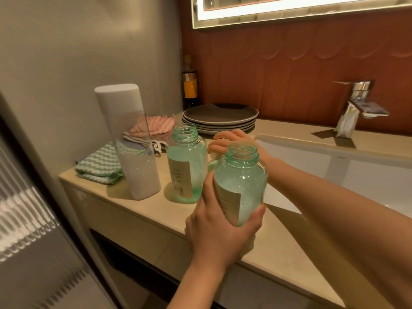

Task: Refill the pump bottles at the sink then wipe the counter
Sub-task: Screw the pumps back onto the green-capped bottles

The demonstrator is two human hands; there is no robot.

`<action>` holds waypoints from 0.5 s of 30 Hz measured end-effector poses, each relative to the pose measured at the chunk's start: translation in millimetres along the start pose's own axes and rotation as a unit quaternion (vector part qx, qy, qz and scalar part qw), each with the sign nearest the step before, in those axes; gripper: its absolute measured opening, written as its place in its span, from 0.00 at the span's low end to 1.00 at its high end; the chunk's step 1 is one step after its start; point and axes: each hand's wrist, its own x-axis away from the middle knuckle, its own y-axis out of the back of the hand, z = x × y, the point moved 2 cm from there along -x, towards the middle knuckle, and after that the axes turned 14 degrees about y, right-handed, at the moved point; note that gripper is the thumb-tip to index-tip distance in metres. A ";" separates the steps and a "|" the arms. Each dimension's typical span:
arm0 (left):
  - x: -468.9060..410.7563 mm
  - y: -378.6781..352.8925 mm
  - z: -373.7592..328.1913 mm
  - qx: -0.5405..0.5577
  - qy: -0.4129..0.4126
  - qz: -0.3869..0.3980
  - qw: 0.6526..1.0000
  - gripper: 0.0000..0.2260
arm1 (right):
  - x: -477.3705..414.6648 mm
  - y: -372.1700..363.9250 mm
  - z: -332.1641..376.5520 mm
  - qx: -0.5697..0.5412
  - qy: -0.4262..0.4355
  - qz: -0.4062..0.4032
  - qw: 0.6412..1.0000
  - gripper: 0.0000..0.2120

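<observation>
Green-tinted clear plastic, the near bottle (242, 175) is gripped by the left hand (218, 226), fingers and thumb wrapped round its lower body above the counter (142, 210). Its neck is uncapped, so it should stay upright. It looks light, stiff and smooth, probably slippery when wet, and is best held at the labelled waist. The right hand (236, 141) reaches behind it; whether it holds anything cannot be told. A second bottle (187, 166) stands near.

The two green bottles (240, 181) are clear, shiny plastic with paper labels. The tap (354, 108) is shiny metal. The striped cloths (100, 166) look soft.
</observation>
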 end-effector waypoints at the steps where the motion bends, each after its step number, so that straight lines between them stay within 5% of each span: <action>1: -0.1 -0.3 0.8 0.000 0.002 0.002 1.000 0.40 | -0.1 -10.2 -11.7 0.054 -0.016 0.008 0.998 0.18; 5: -0.1 -1.8 2.3 -0.012 0.007 0.007 1.000 0.43 | 16.1 7.5 -18.7 -0.005 -0.019 -0.031 0.999 0.19; 15: 1.5 1.2 -0.8 -0.020 0.028 0.038 0.999 0.48 | 64.9 49.7 -26.8 -0.238 -0.209 -0.104 0.943 0.25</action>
